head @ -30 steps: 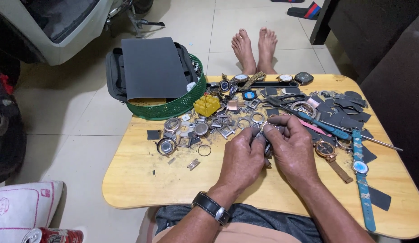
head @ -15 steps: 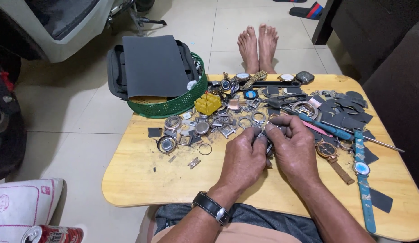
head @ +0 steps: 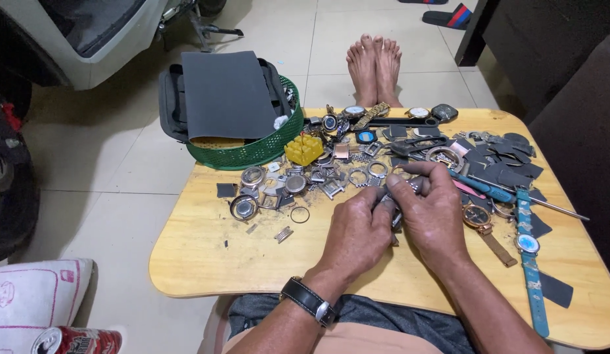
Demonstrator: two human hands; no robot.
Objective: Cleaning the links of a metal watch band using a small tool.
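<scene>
My left hand [head: 357, 229] and my right hand [head: 432, 213] meet over the middle of a small wooden table [head: 206, 255]. Both pinch a small metal watch part [head: 393, 208] between their fingertips; most of it is hidden by the fingers. A black wristwatch [head: 309, 300] sits on my left wrist. Just beyond my hands lies a scatter of round watch cases [head: 244, 207], rings and metal links. A yellow plastic block [head: 303, 149] stands behind them.
A green basket [head: 252, 152] holding a dark bag and grey sheet overhangs the table's far left. Watches, a blue strap [head: 531, 275], dark sandpaper pieces and a screwdriver [head: 485, 190] crowd the right side. Another person's bare feet [head: 373, 65] rest beyond. A drink can [head: 75, 341] is at lower left.
Both hands stay together on the small part; the fingers shift only slightly. Nothing on the table has moved.
</scene>
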